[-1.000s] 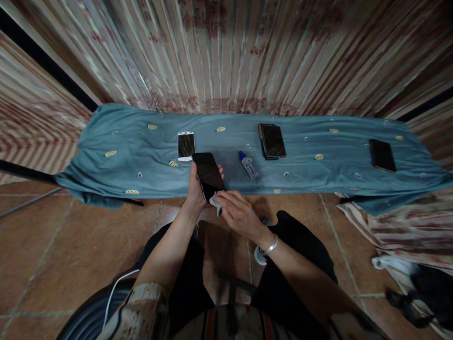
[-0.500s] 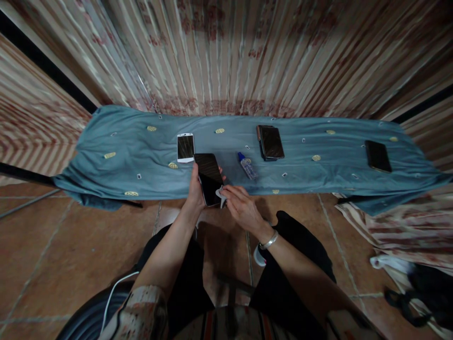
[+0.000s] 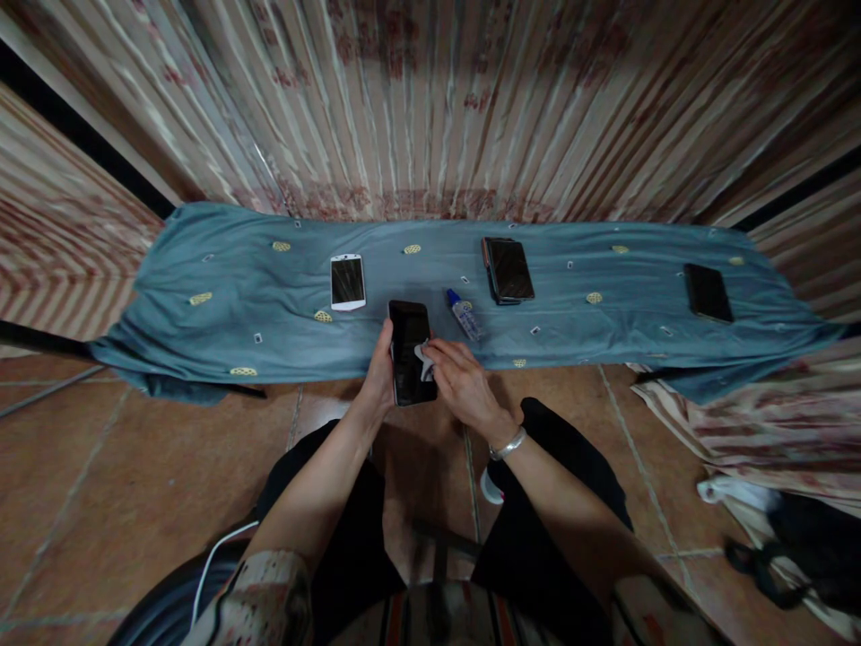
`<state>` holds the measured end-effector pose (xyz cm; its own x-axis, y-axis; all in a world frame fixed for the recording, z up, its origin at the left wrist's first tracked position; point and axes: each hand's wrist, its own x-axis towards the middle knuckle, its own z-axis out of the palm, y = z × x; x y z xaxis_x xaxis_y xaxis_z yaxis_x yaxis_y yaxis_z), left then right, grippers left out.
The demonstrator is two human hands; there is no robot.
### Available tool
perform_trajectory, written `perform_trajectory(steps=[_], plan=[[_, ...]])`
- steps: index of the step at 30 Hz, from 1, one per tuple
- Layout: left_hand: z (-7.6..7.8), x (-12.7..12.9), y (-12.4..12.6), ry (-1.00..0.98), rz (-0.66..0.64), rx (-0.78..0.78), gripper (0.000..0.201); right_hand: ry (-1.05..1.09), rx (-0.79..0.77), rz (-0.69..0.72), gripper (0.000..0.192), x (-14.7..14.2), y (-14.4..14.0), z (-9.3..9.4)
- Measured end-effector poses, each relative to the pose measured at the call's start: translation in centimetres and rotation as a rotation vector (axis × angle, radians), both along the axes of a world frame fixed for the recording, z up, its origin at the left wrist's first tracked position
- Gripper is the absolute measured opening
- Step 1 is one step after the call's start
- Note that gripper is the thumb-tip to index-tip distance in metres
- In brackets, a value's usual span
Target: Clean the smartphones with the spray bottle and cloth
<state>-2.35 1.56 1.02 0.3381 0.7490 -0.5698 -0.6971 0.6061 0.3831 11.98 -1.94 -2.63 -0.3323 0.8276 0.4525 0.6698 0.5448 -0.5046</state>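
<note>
My left hand [image 3: 378, 375] is closed around the left edge of a black smartphone [image 3: 408, 345], its dark screen facing up, at the front edge of the cloth-covered table. Between the fingers of my right hand [image 3: 464, 384] is a small pale grey cloth [image 3: 425, 362], pressed against the right part of the screen. Just beyond the right hand lies a clear bottle with a blue cap [image 3: 464, 314]. A white smartphone [image 3: 348, 283] rests face up to the left, behind the held phone.
A blue patterned cloth [image 3: 269, 296] covers the long narrow table. Stacked dark phones or cases [image 3: 509, 271] lie right of centre, and another dark device [image 3: 708, 292] is at the far right. Striped curtains [image 3: 417, 117] hang behind. A white cable [image 3: 208, 565] runs at lower left.
The smartphone has turned more upright in view and shifted slightly right and down. My right hand has slid the cloth a little farther up the screen. The whole view has shifted slightly.
</note>
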Motion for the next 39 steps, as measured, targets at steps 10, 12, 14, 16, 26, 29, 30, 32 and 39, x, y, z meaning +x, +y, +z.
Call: perform_trajectory(steps=[10, 12, 14, 16, 26, 29, 30, 32, 39], plan=[[0.3, 1.1, -0.7, -0.001, -0.012, -0.012, 0.056, -0.012, 0.036, -0.085, 0.041, 0.5, 1.1, -0.2], [0.1, 1.3, -0.8, 0.013, 0.007, 0.007, 0.052, -0.008, 0.031, -0.096, 0.041, 0.6, 1.4, -0.1], [0.0, 1.4, -1.0, 0.025, 0.016, 0.019, 0.051, -0.001, 0.032, -0.112, 0.042, 0.8, 1.7, -0.2], [-0.1, 1.6, -1.2, 0.026, 0.006, 0.015, 0.050, 0.009, 0.031, -0.127, 0.043, 1.1, 2.1, -0.3], [-0.5, 2.3, -1.6, 0.005, 0.022, 0.054, 0.045, 0.005, 0.055, -0.170, 0.043, 1.2, 2.7, -0.3], [-0.7, 2.5, -1.8, 0.018, 0.045, 0.057, 0.044, 0.004, 0.048, -0.146, 0.044, 1.0, 2.7, -0.1], [-0.8, 2.5, -1.8, 0.016, 0.049, 0.062, 0.044, 0.005, 0.041, -0.137, 0.045, 0.9, 2.7, 0.0], [-1.1, 2.7, -1.9, 0.005, 0.052, 0.072, 0.042, 0.007, 0.029, -0.121, 0.045, 0.7, 2.7, 0.1], [-1.2, 2.8, -1.8, 0.001, 0.054, 0.020, 0.041, 0.027, 0.051, -0.067, 0.045, 0.3, 2.7, 0.1]])
